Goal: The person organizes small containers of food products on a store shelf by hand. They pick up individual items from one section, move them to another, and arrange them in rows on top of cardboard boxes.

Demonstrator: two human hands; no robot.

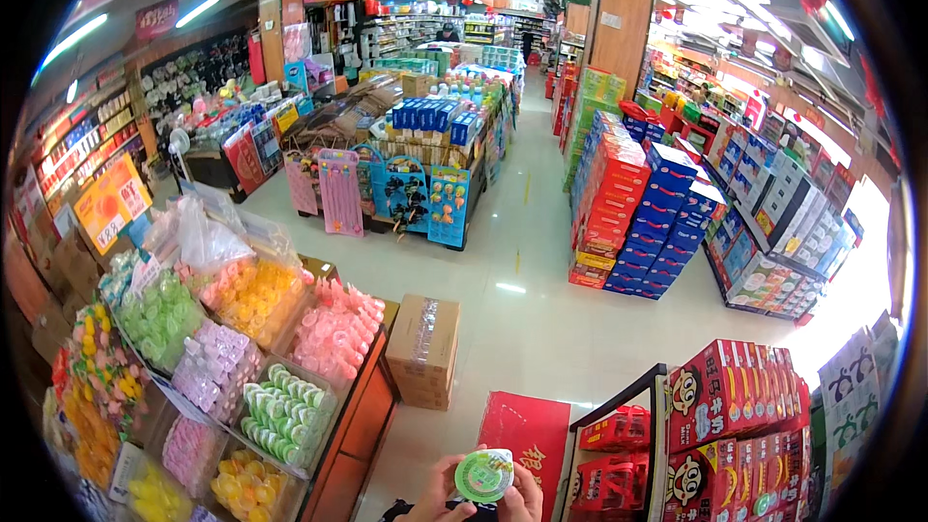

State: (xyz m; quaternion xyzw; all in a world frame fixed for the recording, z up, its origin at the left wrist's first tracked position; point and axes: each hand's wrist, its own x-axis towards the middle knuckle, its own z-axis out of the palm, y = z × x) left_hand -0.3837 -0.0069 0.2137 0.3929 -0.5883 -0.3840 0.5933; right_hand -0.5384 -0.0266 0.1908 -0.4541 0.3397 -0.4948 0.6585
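A small sealed cup with a green printed foil lid (484,476) is held low in front of me, its lid turned up to my view. The fingers of my left hand (438,491) grip its left side, while my right hand (525,497) pinches it from the right. Nearest on the left is a display stand with clear bins. One bin (286,413) holds rows of similar cups with green-and-white lids. Around it are bins of pink cups (339,330), lilac cups (214,366), orange cups (257,297) and yellow cups (248,486).
A brown carton (423,348) stands on the floor beside the stand. A red mat (525,435) lies ahead of my hands. Red milk cartons (732,406) fill a rack at right. Farther off are stacked red and blue boxes (634,217) and a goods table (406,188) flanking the aisle.
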